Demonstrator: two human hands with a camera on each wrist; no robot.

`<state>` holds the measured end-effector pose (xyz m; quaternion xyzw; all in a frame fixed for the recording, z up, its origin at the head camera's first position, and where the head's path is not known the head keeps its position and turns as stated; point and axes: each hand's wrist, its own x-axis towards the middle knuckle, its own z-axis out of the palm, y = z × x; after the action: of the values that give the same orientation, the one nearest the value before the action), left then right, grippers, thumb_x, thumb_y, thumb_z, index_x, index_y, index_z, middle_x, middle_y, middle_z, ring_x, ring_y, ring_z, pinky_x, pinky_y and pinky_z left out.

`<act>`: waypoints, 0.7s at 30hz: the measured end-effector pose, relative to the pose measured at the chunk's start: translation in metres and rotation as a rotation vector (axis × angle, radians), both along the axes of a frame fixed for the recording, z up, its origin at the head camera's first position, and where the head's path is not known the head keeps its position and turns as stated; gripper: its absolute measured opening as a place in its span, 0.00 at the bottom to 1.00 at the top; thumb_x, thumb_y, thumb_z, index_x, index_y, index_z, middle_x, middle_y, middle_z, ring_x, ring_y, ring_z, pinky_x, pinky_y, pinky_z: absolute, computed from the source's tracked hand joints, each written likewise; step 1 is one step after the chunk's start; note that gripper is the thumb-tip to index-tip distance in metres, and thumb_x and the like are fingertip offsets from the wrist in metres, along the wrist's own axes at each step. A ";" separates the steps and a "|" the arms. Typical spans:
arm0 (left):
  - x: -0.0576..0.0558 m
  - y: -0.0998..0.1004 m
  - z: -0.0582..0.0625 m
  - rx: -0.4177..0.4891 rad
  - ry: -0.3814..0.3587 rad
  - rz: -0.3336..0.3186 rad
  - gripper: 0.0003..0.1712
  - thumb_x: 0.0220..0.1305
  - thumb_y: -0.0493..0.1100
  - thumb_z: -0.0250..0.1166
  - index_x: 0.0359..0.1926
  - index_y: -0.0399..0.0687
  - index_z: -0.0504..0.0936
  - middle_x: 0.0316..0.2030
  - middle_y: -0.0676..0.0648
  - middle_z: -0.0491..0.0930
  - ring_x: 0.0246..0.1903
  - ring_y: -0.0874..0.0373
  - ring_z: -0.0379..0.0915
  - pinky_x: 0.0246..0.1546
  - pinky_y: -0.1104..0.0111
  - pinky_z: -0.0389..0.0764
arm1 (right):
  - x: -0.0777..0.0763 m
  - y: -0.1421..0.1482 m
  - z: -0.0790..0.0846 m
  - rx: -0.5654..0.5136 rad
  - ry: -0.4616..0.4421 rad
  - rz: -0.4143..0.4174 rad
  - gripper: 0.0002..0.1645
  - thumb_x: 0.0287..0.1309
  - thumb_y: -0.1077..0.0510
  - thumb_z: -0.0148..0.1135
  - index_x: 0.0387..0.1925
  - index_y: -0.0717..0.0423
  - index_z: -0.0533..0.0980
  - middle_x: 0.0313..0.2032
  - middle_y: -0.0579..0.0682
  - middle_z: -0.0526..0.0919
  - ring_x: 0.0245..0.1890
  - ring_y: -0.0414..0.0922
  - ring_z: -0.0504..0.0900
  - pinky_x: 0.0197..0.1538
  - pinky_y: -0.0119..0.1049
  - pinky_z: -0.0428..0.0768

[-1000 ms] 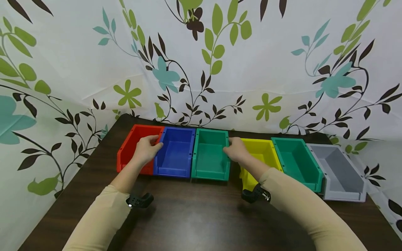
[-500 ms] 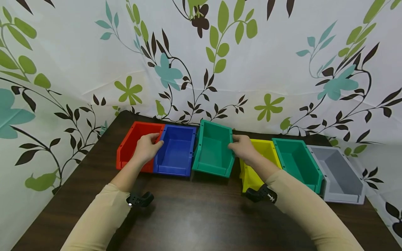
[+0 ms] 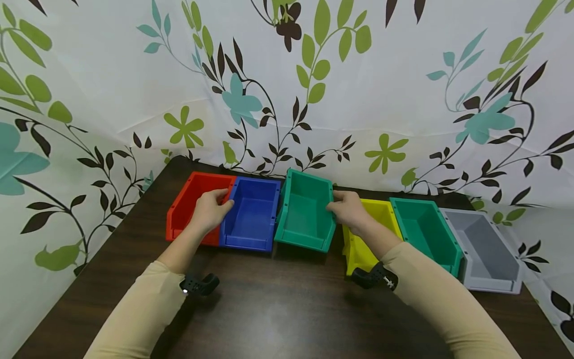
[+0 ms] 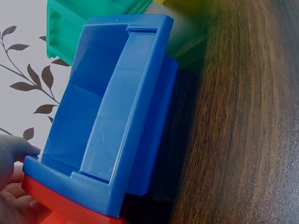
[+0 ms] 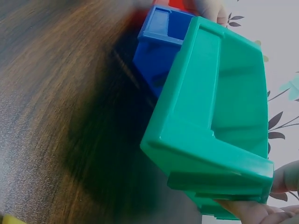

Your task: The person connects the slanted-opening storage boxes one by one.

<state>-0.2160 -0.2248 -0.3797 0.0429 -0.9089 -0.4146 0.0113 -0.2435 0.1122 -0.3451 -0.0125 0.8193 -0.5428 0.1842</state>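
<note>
My left hand (image 3: pixel 210 212) pinches the adjoining walls of the red bin (image 3: pixel 186 207) and the blue bin (image 3: pixel 249 217); in the left wrist view its thumb lies at the blue rim. My right hand (image 3: pixel 352 212) grips the right wall of a green bin (image 3: pixel 304 217), with the thumb and fingers on either side of the rim. This green bin is tilted, its right side raised off the table (image 3: pixel 269 304), and a dark shadow lies under it in the right wrist view. Its left side is close against the blue bin; whether they are joined, I cannot tell.
On the right, a yellow bin (image 3: pixel 378 213), partly behind my right forearm, stands beside a second green bin (image 3: pixel 423 232) and a grey bin (image 3: pixel 486 249). A patterned leaf-print cloth (image 3: pixel 278 75) hangs behind the table's back edge.
The green bin in my right hand has gone from lying level in line with the blue bin to tilted and turned, its right side lifted. The left hand still holds the same place.
</note>
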 end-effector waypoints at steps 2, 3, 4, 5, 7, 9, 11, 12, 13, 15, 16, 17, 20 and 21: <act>0.000 0.000 0.001 0.002 -0.003 -0.003 0.30 0.67 0.43 0.55 0.66 0.34 0.64 0.63 0.33 0.68 0.61 0.40 0.67 0.60 0.49 0.70 | 0.000 0.000 0.001 0.000 -0.005 -0.005 0.39 0.61 0.66 0.48 0.71 0.67 0.47 0.65 0.65 0.64 0.53 0.55 0.77 0.49 0.44 0.81; 0.000 0.000 0.001 0.003 -0.005 -0.006 0.30 0.67 0.43 0.55 0.66 0.33 0.64 0.63 0.33 0.67 0.61 0.40 0.67 0.60 0.49 0.70 | 0.000 0.000 0.002 0.002 -0.006 -0.010 0.39 0.61 0.66 0.48 0.71 0.66 0.48 0.66 0.64 0.64 0.54 0.55 0.76 0.49 0.44 0.81; -0.001 0.000 0.001 0.003 -0.005 -0.009 0.30 0.67 0.43 0.55 0.66 0.33 0.63 0.63 0.33 0.67 0.61 0.40 0.67 0.60 0.49 0.70 | 0.001 0.000 0.003 0.003 -0.004 -0.010 0.39 0.61 0.66 0.48 0.71 0.66 0.47 0.66 0.65 0.64 0.54 0.56 0.76 0.49 0.44 0.81; -0.001 0.000 0.001 0.003 -0.005 -0.011 0.30 0.67 0.43 0.55 0.66 0.33 0.63 0.64 0.33 0.67 0.61 0.40 0.67 0.60 0.49 0.70 | 0.001 0.000 0.004 0.005 -0.002 -0.011 0.39 0.61 0.66 0.48 0.71 0.66 0.47 0.66 0.65 0.64 0.54 0.56 0.76 0.49 0.44 0.81; 0.000 0.000 0.002 0.006 -0.002 -0.015 0.30 0.67 0.43 0.55 0.66 0.33 0.63 0.64 0.33 0.67 0.61 0.40 0.67 0.59 0.49 0.70 | 0.001 -0.001 0.006 0.024 0.011 -0.007 0.39 0.61 0.66 0.47 0.71 0.66 0.47 0.65 0.65 0.65 0.53 0.55 0.77 0.48 0.44 0.82; 0.000 0.001 0.002 0.008 0.000 -0.018 0.30 0.67 0.42 0.55 0.66 0.33 0.63 0.63 0.33 0.67 0.60 0.40 0.67 0.59 0.49 0.70 | 0.002 -0.002 0.009 0.065 0.042 0.004 0.39 0.60 0.66 0.47 0.71 0.67 0.47 0.63 0.66 0.67 0.49 0.55 0.78 0.45 0.42 0.83; 0.001 0.000 0.002 0.012 0.005 -0.021 0.30 0.67 0.42 0.55 0.66 0.32 0.64 0.63 0.33 0.67 0.60 0.40 0.67 0.59 0.49 0.70 | 0.002 -0.005 0.013 0.127 0.082 0.017 0.39 0.60 0.65 0.47 0.71 0.67 0.48 0.61 0.66 0.70 0.45 0.53 0.79 0.42 0.39 0.83; 0.001 0.000 0.002 0.015 0.006 -0.022 0.30 0.67 0.42 0.55 0.66 0.33 0.64 0.63 0.33 0.67 0.60 0.40 0.67 0.59 0.49 0.71 | 0.003 -0.007 0.016 0.168 0.106 0.026 0.39 0.60 0.65 0.47 0.71 0.67 0.49 0.60 0.66 0.71 0.43 0.52 0.79 0.41 0.38 0.83; 0.001 0.000 0.002 0.016 0.007 -0.023 0.30 0.67 0.42 0.55 0.66 0.32 0.64 0.63 0.33 0.67 0.60 0.40 0.67 0.59 0.49 0.70 | 0.003 -0.009 0.020 0.210 0.127 0.034 0.38 0.59 0.64 0.48 0.70 0.67 0.51 0.58 0.65 0.73 0.40 0.52 0.79 0.39 0.37 0.83; 0.000 0.000 0.002 0.019 0.008 -0.026 0.30 0.67 0.42 0.55 0.66 0.32 0.63 0.63 0.33 0.67 0.61 0.40 0.67 0.59 0.49 0.70 | 0.003 -0.013 0.025 0.293 0.158 0.045 0.37 0.59 0.64 0.48 0.70 0.67 0.54 0.57 0.64 0.74 0.40 0.51 0.78 0.39 0.35 0.81; 0.000 -0.001 0.002 0.018 0.010 -0.027 0.30 0.67 0.42 0.55 0.66 0.32 0.63 0.63 0.33 0.67 0.61 0.40 0.67 0.59 0.49 0.70 | 0.003 -0.015 0.027 0.331 0.172 0.049 0.36 0.59 0.63 0.48 0.69 0.67 0.56 0.56 0.63 0.74 0.39 0.50 0.78 0.38 0.34 0.80; 0.000 -0.001 0.002 0.017 0.009 -0.028 0.30 0.67 0.42 0.55 0.66 0.32 0.63 0.63 0.33 0.67 0.61 0.40 0.67 0.59 0.49 0.70 | 0.002 -0.016 0.029 0.362 0.180 0.053 0.35 0.59 0.63 0.48 0.68 0.67 0.57 0.54 0.63 0.75 0.38 0.49 0.77 0.37 0.34 0.80; 0.000 -0.001 0.002 0.013 0.006 -0.026 0.30 0.67 0.42 0.55 0.66 0.32 0.64 0.63 0.32 0.68 0.60 0.40 0.67 0.59 0.49 0.71 | -0.001 -0.018 0.030 0.431 0.194 0.076 0.30 0.60 0.63 0.49 0.64 0.70 0.63 0.46 0.63 0.77 0.33 0.48 0.76 0.31 0.30 0.76; 0.000 -0.001 0.002 0.012 0.003 -0.025 0.30 0.67 0.42 0.55 0.66 0.32 0.64 0.63 0.32 0.68 0.60 0.40 0.67 0.59 0.49 0.71 | -0.002 -0.018 0.029 0.445 0.198 0.086 0.28 0.61 0.63 0.49 0.62 0.71 0.64 0.44 0.63 0.77 0.30 0.47 0.75 0.29 0.28 0.75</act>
<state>-0.2162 -0.2254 -0.3778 0.0310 -0.9068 -0.4204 0.0073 -0.2460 0.0940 -0.3161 -0.0596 0.9314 -0.3369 0.1241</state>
